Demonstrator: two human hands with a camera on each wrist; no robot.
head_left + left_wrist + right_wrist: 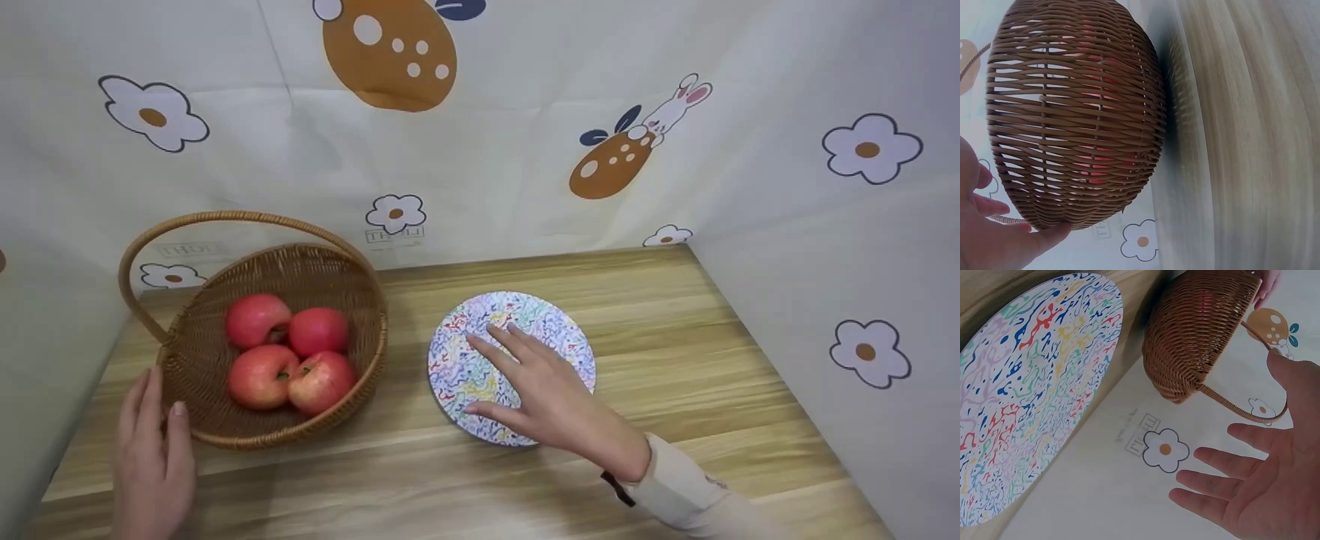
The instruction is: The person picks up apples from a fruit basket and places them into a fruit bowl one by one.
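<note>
My left hand [154, 457] is at the left side of a brown wicker basket [375, 375] with a tall arched handle [247, 216]. Its fingers are fairly straight, and in the left wrist view the thumb [1053, 236] meets the woven wall near the rim. Several red apples [259, 375] lie inside the basket. Over a round board [457, 390] with a multicoloured squiggle pattern, my right hand [544, 390] hovers with spread fingers and holds nothing. The right wrist view shows its palm bare, with the board's patterned face [1044, 382] off to the left.
Basket and board stand side by side on a wood-grain table [675, 322]. A pale curtain [510, 172] printed with flowers, orange fruit and a rabbit encloses the back and both sides. A dark band [619, 487] shows at the right sleeve's cuff.
</note>
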